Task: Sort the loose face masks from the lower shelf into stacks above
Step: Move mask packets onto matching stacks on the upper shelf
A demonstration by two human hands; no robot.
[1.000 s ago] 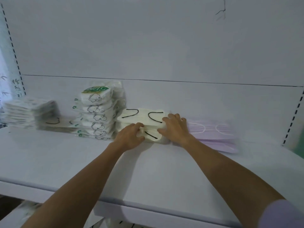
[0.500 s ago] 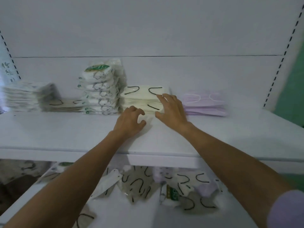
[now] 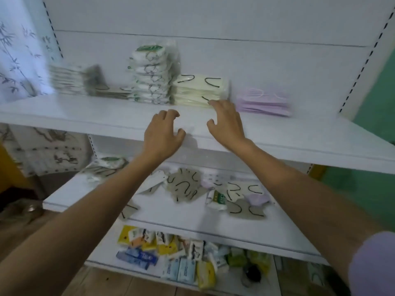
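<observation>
On the upper shelf (image 3: 299,135) stand mask stacks: a cream stack with black ear loops (image 3: 198,90), a tall stack of green-labelled packets (image 3: 151,75), a pale stack at the left (image 3: 66,82) and a lilac stack (image 3: 265,102). My left hand (image 3: 163,133) hovers over the shelf's front edge, fingers loosely curled, holding nothing. My right hand (image 3: 226,122) is just in front of the cream stack, fingers relaxed and empty. Loose masks (image 3: 186,186) lie scattered on the lower shelf (image 3: 171,216) beneath my arms, with a green-labelled packet (image 3: 217,198) and a lilac mask (image 3: 256,198) among them.
The bottom shelf holds several small coloured packets (image 3: 171,255). A patterned white curtain (image 3: 19,60) hangs at the left and a green wall (image 3: 376,124) lies at the right. Perforated uprights (image 3: 363,60) frame the shelf unit.
Both hands have let go of the cream stack and drawn back toward the shelf's front edge. The view has tilted down, bringing the lower shelves into sight.
</observation>
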